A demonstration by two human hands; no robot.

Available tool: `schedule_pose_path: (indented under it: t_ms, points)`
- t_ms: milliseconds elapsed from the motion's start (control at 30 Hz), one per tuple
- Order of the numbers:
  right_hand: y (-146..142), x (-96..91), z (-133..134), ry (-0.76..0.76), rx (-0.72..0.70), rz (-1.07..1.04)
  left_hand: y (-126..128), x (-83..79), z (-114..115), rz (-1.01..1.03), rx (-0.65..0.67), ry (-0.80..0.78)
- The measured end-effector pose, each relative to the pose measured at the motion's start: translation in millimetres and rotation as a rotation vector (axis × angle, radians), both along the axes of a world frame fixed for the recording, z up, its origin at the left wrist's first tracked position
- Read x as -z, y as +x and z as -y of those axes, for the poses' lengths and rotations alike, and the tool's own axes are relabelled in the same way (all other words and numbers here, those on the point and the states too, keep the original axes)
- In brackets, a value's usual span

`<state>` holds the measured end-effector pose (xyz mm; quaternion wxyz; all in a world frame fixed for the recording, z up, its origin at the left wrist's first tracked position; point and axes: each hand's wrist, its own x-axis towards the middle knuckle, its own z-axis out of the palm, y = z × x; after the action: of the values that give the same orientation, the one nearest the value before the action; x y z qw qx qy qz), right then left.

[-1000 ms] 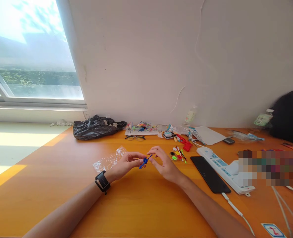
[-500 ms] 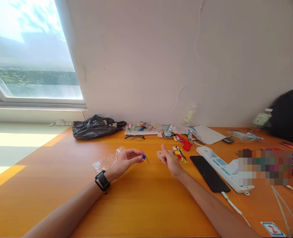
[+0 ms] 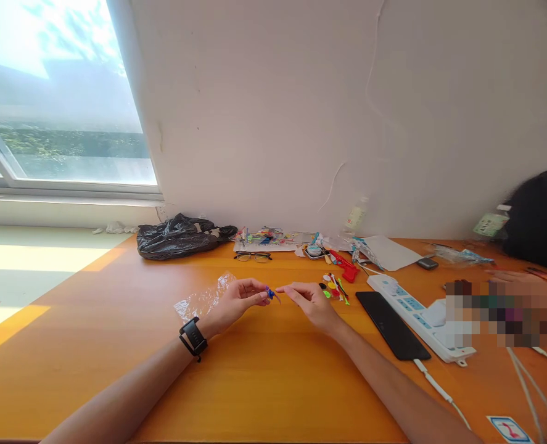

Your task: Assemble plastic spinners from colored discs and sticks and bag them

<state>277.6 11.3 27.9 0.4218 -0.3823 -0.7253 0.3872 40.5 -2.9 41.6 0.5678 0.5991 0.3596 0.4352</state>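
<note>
My left hand (image 3: 240, 298), with a black watch on its wrist, pinches a small blue propeller-like piece (image 3: 271, 294) between thumb and fingertips, just above the table. Facing it from the right is my right hand (image 3: 314, 301), its index finger stretched out to the edge of the blue piece. I see nothing held in that hand; whether the fingertip touches the piece is hard to tell. A crumpled clear plastic bag (image 3: 198, 304) lies behind my left hand. Small coloured plastic parts (image 3: 335, 287) lie beyond my right hand.
Along the wall are a black plastic bag (image 3: 176, 239), glasses (image 3: 253, 256), a red toy gun (image 3: 346, 267) and white paper (image 3: 396, 253). A black phone (image 3: 391, 324) and a power strip (image 3: 412, 305) lie right. Another person's hand (image 3: 527, 288) reaches in at far right.
My right hand's index finger has stretched out leftward to the blue piece, from a curled hand with raised thumb. The blue piece has turned slightly. Another person's hand has appeared at far right.
</note>
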Motion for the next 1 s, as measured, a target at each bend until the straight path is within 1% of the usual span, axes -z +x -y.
schedule_pose_path:
  t_ms: [100,267,433,700,833,933,1000]
  points:
    - [-0.3,-0.4,0.7,0.027,-0.001,0.032,0.2,1.1,-0.6,0.004,0.000,-0.002]
    - [-0.3,1.6,0.4,0.018,-0.030,0.017,0.7,0.9,-1.4,-0.009,-0.027,-0.016]
    - [-0.5,2.0,1.0,0.019,-0.040,0.025,0.6,-0.9,-0.3,-0.014,-0.002,-0.006]
    - [-0.7,-1.3,1.1,0.046,-0.033,0.050,-0.1,6.2,-4.5,-0.006,0.000,0.004]
    - [-0.5,1.6,0.4,0.029,-0.051,0.046,-0.4,5.2,-3.8,-0.006,0.022,0.014]
    - [-1.8,4.3,0.8,0.006,-0.021,0.060,0.3,1.4,-1.1,-0.009,0.044,0.018]
    - [-3.3,5.8,1.4,0.058,0.020,0.093,1.1,-0.9,0.7,-0.010,0.054,0.029]
